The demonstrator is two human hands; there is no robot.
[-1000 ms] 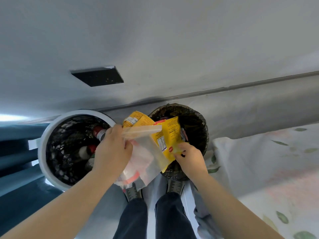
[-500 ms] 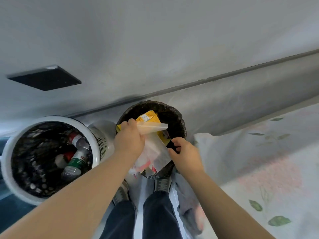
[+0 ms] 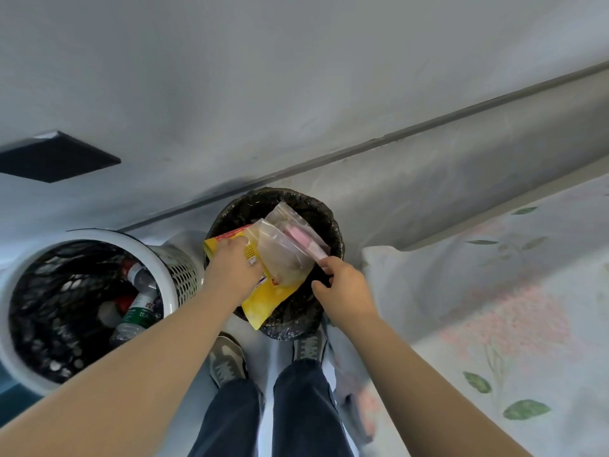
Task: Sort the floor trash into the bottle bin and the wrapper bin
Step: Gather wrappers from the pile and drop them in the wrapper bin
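Observation:
A black-lined bin (image 3: 298,323) stands on the floor in front of my feet. Across its mouth lies a yellow wrapper (image 3: 271,299), with a clear zip bag (image 3: 286,250) carrying a pink strip on top of it. My left hand (image 3: 234,270) grips the yellow wrapper at its left side, over the bin's left rim. At the bin's right rim, my right hand (image 3: 342,286) touches the end of the bag's zip strip with its index fingertip, and the thumb stays apart from it. To the left, a white mesh bin (image 3: 179,272) holds several plastic bottles (image 3: 138,308).
A grey wall and baseboard run right behind both bins. A bed with a floral sheet (image 3: 494,308) fills the right side, close to the black-lined bin. My shoes (image 3: 227,361) stand just before the bins. A dark square (image 3: 56,156) sits on the wall at the left.
The clear bag has swung up from hanging below my left hand and now lies over the bin's mouth. My right hand has moved up to the bag's zip end. The view shifted slightly.

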